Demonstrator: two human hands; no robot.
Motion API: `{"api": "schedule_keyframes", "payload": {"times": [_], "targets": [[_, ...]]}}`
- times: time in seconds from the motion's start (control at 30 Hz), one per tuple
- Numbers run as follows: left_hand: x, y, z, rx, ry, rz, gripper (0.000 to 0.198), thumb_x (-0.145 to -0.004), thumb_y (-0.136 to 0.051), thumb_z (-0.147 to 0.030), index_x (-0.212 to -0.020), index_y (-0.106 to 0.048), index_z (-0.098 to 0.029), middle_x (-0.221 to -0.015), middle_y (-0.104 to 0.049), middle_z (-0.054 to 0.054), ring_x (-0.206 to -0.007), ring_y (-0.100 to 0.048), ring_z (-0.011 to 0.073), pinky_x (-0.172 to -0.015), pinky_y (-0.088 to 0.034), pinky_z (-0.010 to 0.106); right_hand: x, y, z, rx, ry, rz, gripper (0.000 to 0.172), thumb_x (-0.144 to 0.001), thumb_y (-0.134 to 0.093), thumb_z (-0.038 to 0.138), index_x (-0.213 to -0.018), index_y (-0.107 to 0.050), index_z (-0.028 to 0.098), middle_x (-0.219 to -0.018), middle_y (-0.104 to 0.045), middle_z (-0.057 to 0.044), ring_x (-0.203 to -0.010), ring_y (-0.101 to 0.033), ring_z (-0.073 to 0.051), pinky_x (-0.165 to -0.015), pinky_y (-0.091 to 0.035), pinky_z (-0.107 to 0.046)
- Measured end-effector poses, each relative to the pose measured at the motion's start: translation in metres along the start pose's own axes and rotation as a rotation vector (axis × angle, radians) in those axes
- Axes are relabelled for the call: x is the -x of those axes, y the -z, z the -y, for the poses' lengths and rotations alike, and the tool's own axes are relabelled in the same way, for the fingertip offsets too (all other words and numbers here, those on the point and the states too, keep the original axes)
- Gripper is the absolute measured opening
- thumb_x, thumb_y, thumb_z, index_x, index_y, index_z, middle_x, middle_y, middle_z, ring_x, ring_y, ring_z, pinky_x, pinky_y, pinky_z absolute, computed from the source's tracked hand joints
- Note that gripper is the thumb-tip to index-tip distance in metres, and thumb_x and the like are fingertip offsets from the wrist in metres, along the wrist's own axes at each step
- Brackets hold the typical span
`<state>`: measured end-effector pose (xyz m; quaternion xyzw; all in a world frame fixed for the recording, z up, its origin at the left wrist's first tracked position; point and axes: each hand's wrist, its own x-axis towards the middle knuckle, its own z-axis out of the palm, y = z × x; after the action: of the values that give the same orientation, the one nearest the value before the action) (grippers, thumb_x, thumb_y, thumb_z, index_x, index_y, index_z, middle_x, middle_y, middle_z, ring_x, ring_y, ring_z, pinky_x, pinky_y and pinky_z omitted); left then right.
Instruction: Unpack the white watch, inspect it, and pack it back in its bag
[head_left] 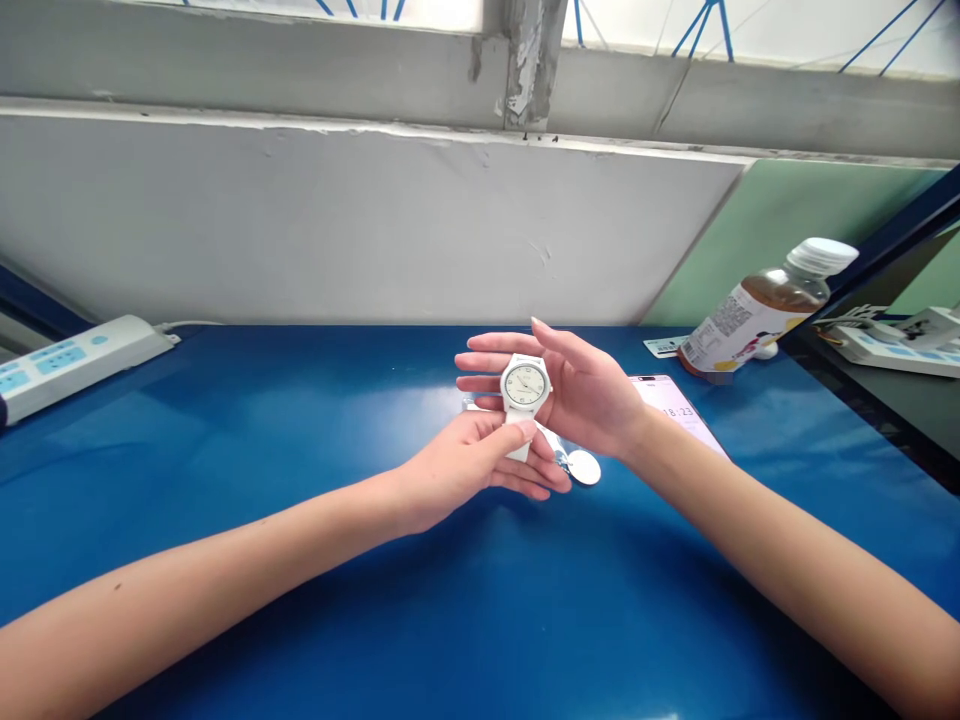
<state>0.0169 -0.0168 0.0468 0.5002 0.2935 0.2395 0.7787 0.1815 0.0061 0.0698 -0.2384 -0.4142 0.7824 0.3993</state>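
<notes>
Above the middle of the desk, the left hand pinches a white watch by its strap; the right hand spreads open just behind. A white disc lies below. Farther, a phone rests toward the right edge, then a bottle near the far right corner.

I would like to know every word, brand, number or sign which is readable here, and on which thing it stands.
"18:23": on the screen of the phone.
Marks on the dial of the watch: too small to read surely.
Print on the label of the bottle: too small and blurred to read.
Print on the card beside the bottle: too small to read.
</notes>
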Motion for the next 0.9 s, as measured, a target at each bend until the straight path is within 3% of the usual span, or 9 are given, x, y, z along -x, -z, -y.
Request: {"api": "schedule_keyframes", "payload": {"times": [0.1, 0.23, 0.63, 0.77, 0.9], "targets": [[-0.003, 0.002, 0.002, 0.007, 0.004, -0.023, 0.037, -0.089, -0.067, -0.049, -0.083, -0.066, -0.013, -0.081, -0.075, 0.012, -0.083, -0.074, 0.0243, -0.083, -0.056, 0.038, 0.0, 0.0, 0.0, -0.012, 0.004, 0.001, 0.042, -0.097, -0.047, 0.049, -0.111, -0.073, 0.02, -0.126, -0.071, -0.008, -0.113, -0.067, -0.025, -0.104, -0.049, -0.042], [-0.005, 0.004, 0.005, 0.029, 0.016, -0.037, 0.043, -0.087, -0.069, -0.053, -0.093, -0.065, -0.011, -0.076, -0.074, 0.01, -0.079, -0.074, 0.0247, -0.081, -0.057, 0.039, -0.001, 0.0, 0.0, -0.01, 0.021, -0.003, 0.043, -0.097, -0.047, 0.05, -0.109, -0.073, 0.018, -0.128, -0.07, -0.01, -0.116, -0.065, -0.026, -0.105, -0.048, -0.042], [-0.004, 0.003, 0.001, -0.032, 0.076, -0.136, 0.043, -0.094, -0.061, -0.052, -0.099, -0.066, -0.009, -0.088, -0.077, 0.017, -0.085, -0.076, 0.0266, -0.084, -0.059, 0.042, -0.001, 0.0, 0.001, 0.049, 0.068, -0.037, 0.041, -0.099, -0.043, 0.047, -0.106, -0.074, 0.02, -0.123, -0.072, -0.007, -0.115, -0.066, -0.026, -0.104, -0.049, -0.043], [-0.006, 0.009, 0.001, -0.144, -0.071, -0.235, 0.038, -0.095, -0.061, -0.048, -0.098, -0.067, -0.01, -0.097, -0.076, 0.014, -0.098, -0.074, 0.0264, -0.091, -0.057, 0.04, -0.002, 0.006, 0.001, 0.235, 0.197, -0.071, 0.032, -0.096, -0.052, 0.043, -0.108, -0.073, 0.022, -0.118, -0.074, -0.006, -0.119, -0.064, -0.026, -0.102, -0.049, -0.043], [-0.007, 0.021, -0.004, -0.471, -0.276, -0.299, 0.037, -0.099, -0.054, -0.048, -0.1, -0.069, -0.014, -0.101, -0.076, 0.009, -0.097, -0.072, 0.0234, -0.087, -0.057, 0.036, -0.004, 0.011, 0.0, 0.64, 0.388, -0.199, 0.025, -0.096, -0.057, 0.037, -0.109, -0.072, 0.022, -0.117, -0.073, -0.006, -0.117, -0.063, -0.024, -0.1, -0.05, -0.04]]}}
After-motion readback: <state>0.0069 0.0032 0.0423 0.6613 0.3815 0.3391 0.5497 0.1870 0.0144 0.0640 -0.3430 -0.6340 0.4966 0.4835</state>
